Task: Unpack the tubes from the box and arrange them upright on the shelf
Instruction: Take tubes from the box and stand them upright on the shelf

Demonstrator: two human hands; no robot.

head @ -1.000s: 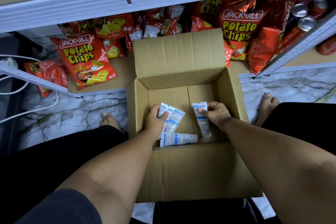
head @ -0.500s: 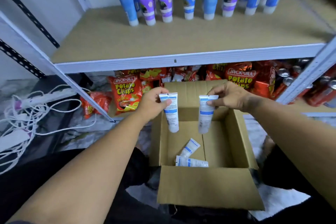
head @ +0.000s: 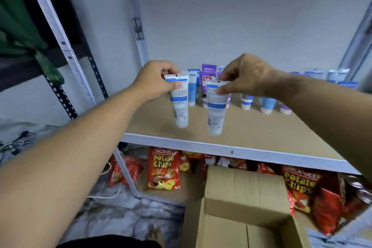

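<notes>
A: Where are the two tubes relative to the shelf board [head: 261, 127]?

B: Both hang cap-down over its front part. The left hand [head: 155, 80] pinches the flat crimped end of one white-and-blue tube [head: 180, 102], thumb and fingers curled round the top. The right hand [head: 245, 76] pinches the top of the second white-and-blue tube [head: 215, 108] the same way.

A: Do the caps touch the board?

B: I cannot tell; they are at or just above it, near the front edge. The two tubes are close together but apart, the right-hand one nearer the edge.

A: What else is on the board?

B: A row of standing tubes [head: 265, 102] farther back, blue, white and purple, caps down, some hidden behind the hands.

A: And the box?

B: The cardboard box [head: 241, 203] sits open below the board's front edge, toward the right, its far flap raised. What lies inside is out of view. Red potato chip bags [head: 163, 169] are packed under the board, behind the box. A white cable [head: 112, 193] lies on the floor left of the bags.
</notes>
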